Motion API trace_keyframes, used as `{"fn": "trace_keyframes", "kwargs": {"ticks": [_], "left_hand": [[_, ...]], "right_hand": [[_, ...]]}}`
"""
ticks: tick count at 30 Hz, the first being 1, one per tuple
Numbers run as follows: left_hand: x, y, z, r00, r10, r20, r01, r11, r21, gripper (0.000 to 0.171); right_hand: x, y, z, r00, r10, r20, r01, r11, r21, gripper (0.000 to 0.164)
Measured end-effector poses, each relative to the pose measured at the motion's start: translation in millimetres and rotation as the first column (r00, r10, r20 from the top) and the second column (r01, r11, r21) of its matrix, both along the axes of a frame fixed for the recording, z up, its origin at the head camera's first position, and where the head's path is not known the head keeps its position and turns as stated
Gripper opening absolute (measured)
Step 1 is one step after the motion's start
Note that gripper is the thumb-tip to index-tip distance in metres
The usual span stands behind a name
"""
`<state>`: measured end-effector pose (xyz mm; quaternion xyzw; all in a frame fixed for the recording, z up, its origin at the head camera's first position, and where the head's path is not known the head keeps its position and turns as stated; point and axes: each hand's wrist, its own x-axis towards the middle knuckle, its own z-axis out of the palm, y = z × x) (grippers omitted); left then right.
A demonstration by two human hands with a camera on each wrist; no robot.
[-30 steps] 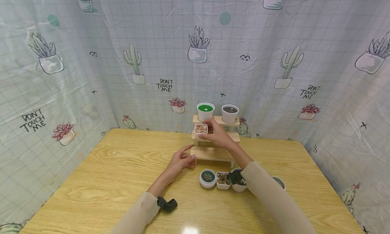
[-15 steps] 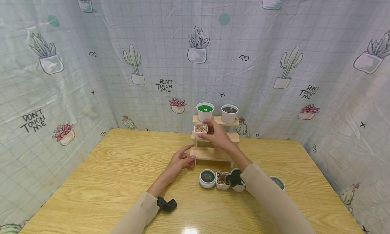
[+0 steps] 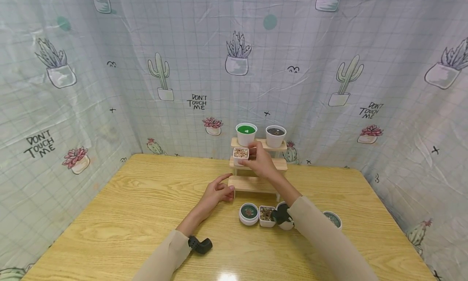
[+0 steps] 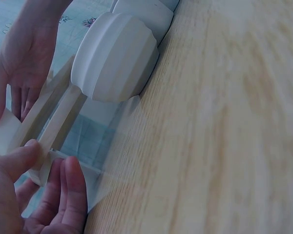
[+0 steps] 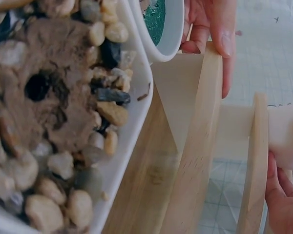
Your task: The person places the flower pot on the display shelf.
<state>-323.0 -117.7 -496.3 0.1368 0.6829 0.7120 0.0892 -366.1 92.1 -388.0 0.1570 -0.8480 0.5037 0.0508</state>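
Observation:
In the head view my right hand (image 3: 262,161) grips a small square white pot (image 3: 241,155) filled with pale pebbles, at the left end of the middle shelf. The thumb is at its front and the fingers reach behind it. My left hand (image 3: 213,195) holds the left end of the lowest shelf of a three-tier wooden plant stand (image 3: 254,184). In the left wrist view its thumb (image 4: 24,156) presses the shelf's edge, with the other fingers curled by the side support. A white pot with a green top (image 3: 246,134) and one with a dark top (image 3: 276,136) stand on the top shelf.
Before the stand are a round white pot (image 3: 249,214), a square pebble pot (image 3: 267,216) and another pot (image 3: 285,222), partly hidden by the right wrist's black camera. One more round pot (image 3: 332,219) shows beyond the right sleeve. A cactus-print curtain (image 3: 204,49) surrounds the wooden table (image 3: 146,191).

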Motion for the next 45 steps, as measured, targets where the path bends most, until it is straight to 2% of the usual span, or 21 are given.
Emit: {"fn": "trace_keyframes", "kwargs": {"ticks": [10, 18, 23, 30, 34, 45], "left_hand": [[-2.0, 1, -1.2, 1.000, -0.008, -0.005, 0.008, 1.000, -0.005, 0.065], [-1.8, 2, -0.8, 1.000, -0.006, -0.002, 0.006, 1.000, -0.005, 0.063], [-2.0, 3, -1.3, 1.000, -0.008, -0.001, 0.008, 1.000, -0.003, 0.062], [-2.5, 3, -1.7, 1.000, -0.014, 0.003, 0.014, 1.000, -0.005, 0.064], [-3.2, 1, -2.6, 1.000, -0.009, 0.005, 0.009, 1.000, -0.004, 0.065], [-2.4, 0, -2.2, 1.000, -0.004, 0.006, 0.004, 1.000, -0.003, 0.067]], "right_hand": [[0.2, -1, -2.2, 0.999, -0.036, -0.007, 0.036, 0.999, -0.011, 0.052], [0.8, 0, -2.4, 0.999, -0.053, 0.003, 0.053, 0.999, -0.004, 0.054], [4.1, 6, -0.9, 0.999, -0.046, 0.027, 0.046, 0.999, -0.006, 0.062], [12.7, 24, 8.4, 0.997, -0.001, 0.082, -0.004, 0.998, 0.060, 0.070], [19.0, 34, 16.5, 0.994, 0.034, 0.108, -0.041, 0.997, 0.062, 0.078], [39.3, 75, 37.8, 0.989, 0.131, 0.071, -0.126, 0.989, -0.071, 0.074]]}}
